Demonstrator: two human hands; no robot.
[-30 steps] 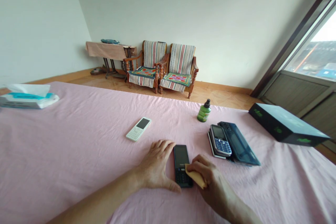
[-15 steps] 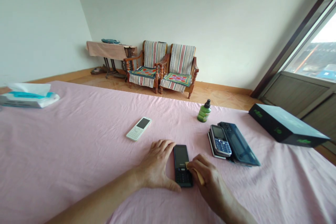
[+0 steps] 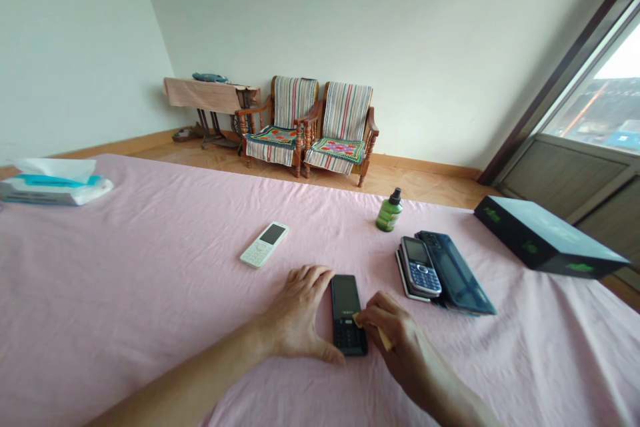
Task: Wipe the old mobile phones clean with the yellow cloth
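A black keypad phone point(image 3: 346, 303) lies face up on the pink cloth. My left hand point(image 3: 300, 310) braces it from the left, fingers spread, index fingertip at the top corner and thumb at the bottom corner. Pinched in my right hand point(image 3: 395, 330) is a folded tan cloth point(image 3: 385, 339). Its tip touches the phone's right side between screen and keys; most of it is hidden by the fingers. Beyond my left hand lies a white keypad phone point(image 3: 265, 245). To the right, a blue keypad phone point(image 3: 421, 268) rests on other phones, beside a dark blue smartphone point(image 3: 456, 272).
A green spray bottle point(image 3: 389, 211) stands near the far edge of the pink cloth point(image 3: 150, 260). A black box point(image 3: 545, 237) sits at the right, a tissue pack point(image 3: 57, 188) at the far left. Two wooden chairs point(image 3: 320, 127) stand by the wall.
The tan cloth in my right hand has shifted very slightly down along the phone's right side. My left hand and the phones keep their places.
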